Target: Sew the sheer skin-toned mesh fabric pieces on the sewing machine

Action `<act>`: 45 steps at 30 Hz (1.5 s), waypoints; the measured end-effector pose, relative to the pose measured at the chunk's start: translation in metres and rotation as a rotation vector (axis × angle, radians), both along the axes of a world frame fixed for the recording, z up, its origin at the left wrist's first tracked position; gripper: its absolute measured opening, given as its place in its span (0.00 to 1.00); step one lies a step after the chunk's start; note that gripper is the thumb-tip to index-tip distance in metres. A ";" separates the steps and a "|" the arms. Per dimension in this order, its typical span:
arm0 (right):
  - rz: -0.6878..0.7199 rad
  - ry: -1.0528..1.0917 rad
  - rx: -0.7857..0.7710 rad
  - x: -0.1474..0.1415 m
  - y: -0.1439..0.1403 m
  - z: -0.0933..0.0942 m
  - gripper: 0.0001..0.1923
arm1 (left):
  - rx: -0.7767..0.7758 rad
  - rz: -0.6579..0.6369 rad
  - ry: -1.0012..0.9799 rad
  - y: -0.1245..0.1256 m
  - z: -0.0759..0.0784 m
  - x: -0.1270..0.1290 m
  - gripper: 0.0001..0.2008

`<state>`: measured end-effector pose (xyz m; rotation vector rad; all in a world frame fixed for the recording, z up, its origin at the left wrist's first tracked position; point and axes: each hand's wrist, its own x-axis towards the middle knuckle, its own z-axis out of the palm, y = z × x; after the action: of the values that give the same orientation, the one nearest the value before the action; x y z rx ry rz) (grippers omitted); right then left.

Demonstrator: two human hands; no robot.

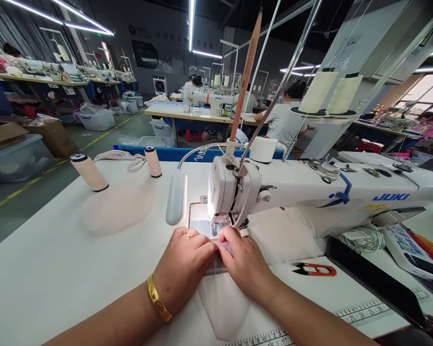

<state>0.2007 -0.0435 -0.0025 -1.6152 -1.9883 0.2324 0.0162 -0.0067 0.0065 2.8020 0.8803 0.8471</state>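
Observation:
A white sewing machine (296, 185) stands on the table, its needle area lit by a small lamp (176, 197). Right in front of the presser foot, my left hand (185, 257) and my right hand (243, 262) meet, fingertips together. Both are closed on a thin, sheer pale fabric (225, 307), which hangs down toward me between my wrists. My left hand has a ring and a gold bracelet. Under the machine arm lies more sheer fabric (285, 233). The fabric's edge at the needle is mostly hidden by my fingers.
Right of my hands lie orange thread snips (315, 269), a black phone (375, 283) and a coiled white cable (362, 239). Two pinkish thread spools (89, 173) (153, 162) and an oval sheer piece (117, 209) are at left. A printed ruler (364, 310) runs along the front.

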 end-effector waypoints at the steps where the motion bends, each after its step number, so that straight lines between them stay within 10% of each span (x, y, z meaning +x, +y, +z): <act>1: 0.002 -0.008 0.013 0.001 0.000 -0.001 0.07 | 0.003 0.001 0.000 0.000 0.000 0.000 0.16; 20: 0.103 -0.125 0.125 0.013 -0.004 -0.005 0.15 | 0.122 -0.024 0.043 -0.001 0.003 -0.001 0.12; 45: 0.097 -0.255 0.114 0.019 -0.006 0.005 0.13 | -0.122 -0.026 0.100 -0.003 0.020 -0.012 0.05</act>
<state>0.2192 -0.0491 0.0022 -1.5414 -2.2300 -0.0537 0.0043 -0.0093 0.0262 2.7631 0.8759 0.6321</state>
